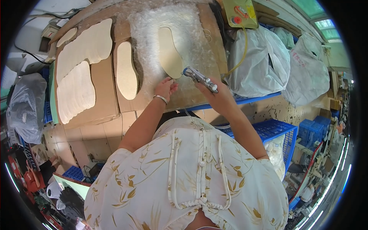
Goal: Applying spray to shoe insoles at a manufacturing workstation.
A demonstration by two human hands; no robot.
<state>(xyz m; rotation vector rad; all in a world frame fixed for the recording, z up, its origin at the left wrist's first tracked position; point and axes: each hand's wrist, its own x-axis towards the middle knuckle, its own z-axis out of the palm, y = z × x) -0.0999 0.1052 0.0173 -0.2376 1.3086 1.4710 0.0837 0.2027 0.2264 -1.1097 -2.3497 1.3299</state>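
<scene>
My left hand (165,89) is closed at the heel end of a cream insole (169,51), gripping its near edge. The insole lies toe away from me on a board patch coated with whitish residue. In my right hand (221,97) is a silver spray gun (202,79), its blue-ringed nozzle pointing left at the insole's heel. Fingers wrap round the gun's handle, partly hidden by the wrist. Left of the coated patch lies a single insole (127,71). Further left, overlapping rows of insoles (78,90) are fanned out on cardboard.
A yellow container (240,14) at the back right has a yellow hose (244,50) running down from it. White plastic bags (257,63) stand right of the board. A blue crate (278,132) is by my right elbow. A grey bag (27,105) hangs at far left.
</scene>
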